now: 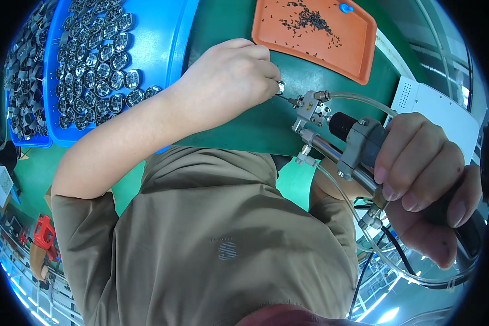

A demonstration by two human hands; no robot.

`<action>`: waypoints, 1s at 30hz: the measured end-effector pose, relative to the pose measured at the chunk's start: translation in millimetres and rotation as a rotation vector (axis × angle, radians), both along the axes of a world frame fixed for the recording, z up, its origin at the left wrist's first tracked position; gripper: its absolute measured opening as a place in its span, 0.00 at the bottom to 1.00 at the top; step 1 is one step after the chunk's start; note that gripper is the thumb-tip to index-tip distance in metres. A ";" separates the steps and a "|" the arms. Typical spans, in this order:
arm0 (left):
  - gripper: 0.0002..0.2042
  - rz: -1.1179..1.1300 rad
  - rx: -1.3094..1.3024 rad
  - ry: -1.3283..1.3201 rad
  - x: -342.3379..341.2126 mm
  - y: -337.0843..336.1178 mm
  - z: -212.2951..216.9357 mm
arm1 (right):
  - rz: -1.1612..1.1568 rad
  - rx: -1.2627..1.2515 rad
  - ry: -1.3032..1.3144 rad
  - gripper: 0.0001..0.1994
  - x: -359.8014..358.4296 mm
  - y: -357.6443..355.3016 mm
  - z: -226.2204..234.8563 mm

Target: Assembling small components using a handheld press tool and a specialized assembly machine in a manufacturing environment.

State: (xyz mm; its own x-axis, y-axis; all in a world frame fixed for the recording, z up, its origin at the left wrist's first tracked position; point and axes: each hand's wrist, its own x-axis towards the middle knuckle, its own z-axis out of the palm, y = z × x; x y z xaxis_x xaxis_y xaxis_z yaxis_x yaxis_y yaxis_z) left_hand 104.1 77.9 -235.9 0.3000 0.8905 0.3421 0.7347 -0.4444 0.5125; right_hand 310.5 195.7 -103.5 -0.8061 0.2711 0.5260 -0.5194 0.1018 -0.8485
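Observation:
My left hand (236, 79) is closed over the green work surface (228, 127), its fingertips pinching a small round shiny metal part (281, 87). Most of that part is hidden by the fingers. On the right, my right hand (424, 168) wraps round a power tool (358, 144) that looks like a screwdriver, with a metal head and clear hoses. Its thin tip (286, 99) points at the round part, very close to it; contact cannot be made out. An orange tray (342, 60) beyond my left hand bears many tiny black pieces (309, 20), apparently screws.
A blue tray (165, 32) full of round metal-and-black parts (100, 70) stands at the left. Another blue bin (32, 142) beside it holds dark grey parts (24, 81). A white box (437, 106) sits at the right. Hoses (386, 261) hang below the tool.

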 end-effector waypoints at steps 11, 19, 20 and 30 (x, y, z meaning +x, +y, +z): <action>0.06 -0.004 -0.008 0.022 1.5 -0.7 4.4 | -0.005 -0.002 -0.070 0.21 -8.0 -2.8 0.6; 0.03 0.046 0.123 0.193 28.0 1.5 4.1 | -0.116 -0.035 0.134 0.16 -6.9 -26.1 -4.0; 0.02 0.039 0.141 0.225 32.3 4.1 11.1 | -0.057 -0.059 0.165 0.13 15.2 -11.4 2.0; 0.06 0.961 0.239 0.473 -199.3 -101.9 112.0 | -0.507 0.035 0.269 0.16 38.2 -14.7 6.6</action>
